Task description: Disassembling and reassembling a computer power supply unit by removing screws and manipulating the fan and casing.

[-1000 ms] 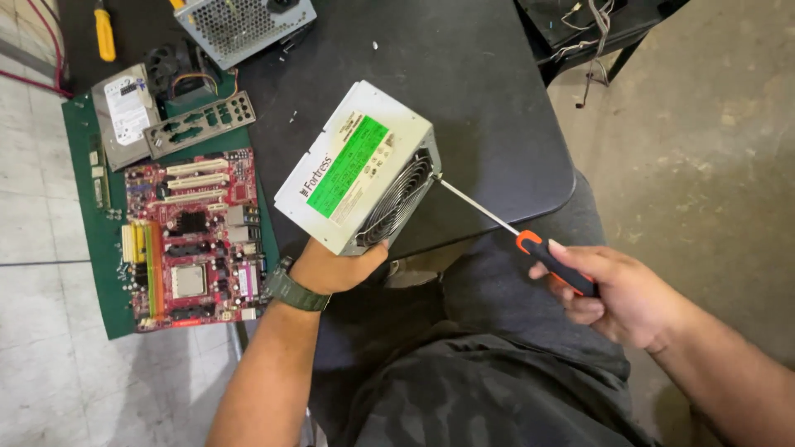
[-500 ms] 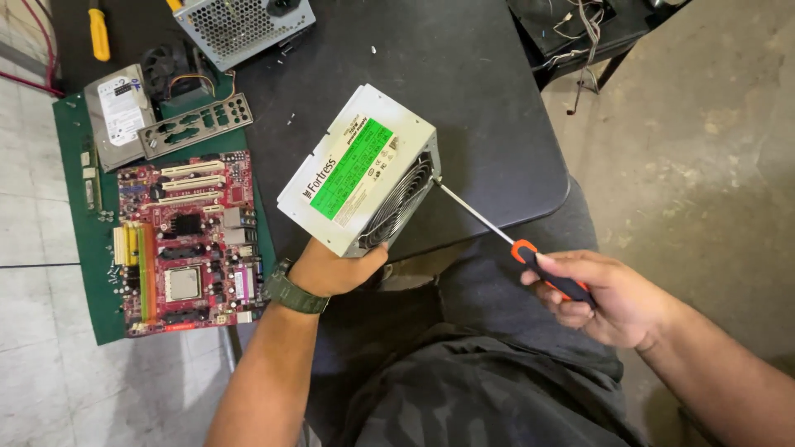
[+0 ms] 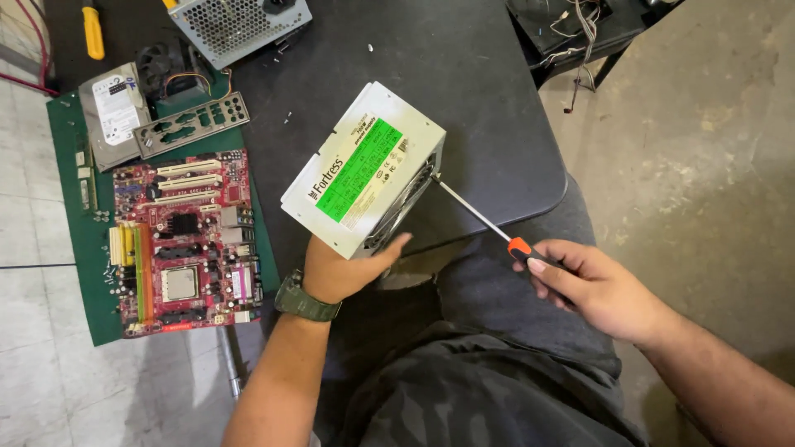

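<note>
Head camera, looking straight down: the left hand (image 3: 344, 269) cups the near bottom corner of a grey metal power supply box (image 3: 364, 170) with a green label on its upper face. The fingers are curled under it and it is tipped up on the edge of the dark worktop (image 3: 489, 99), apparently so that its grilled side faces the tool. The right hand (image 3: 600, 290) is closed around the black-and-orange handle of a long screwdriver (image 3: 484, 222). Its shaft runs up and left, and the tip meets the box's right-hand corner beside the fan grille, seemingly at a screw there, though that is too small to make out.

To the left, a green mat (image 3: 74, 240) carries a red motherboard (image 3: 186, 240), a hard drive (image 3: 114, 112), a metal port plate (image 3: 192, 124) and a small fan (image 3: 170, 70). A second perforated metal box (image 3: 240, 25) sits at the top, with a yellow-handled tool (image 3: 93, 31) off in the corner.

The person is seated, dark trousers under the worktop's rounded edge. The floor is pale tile on the left and stained concrete on the right, with loose cables hanging off another dark surface at top right.
</note>
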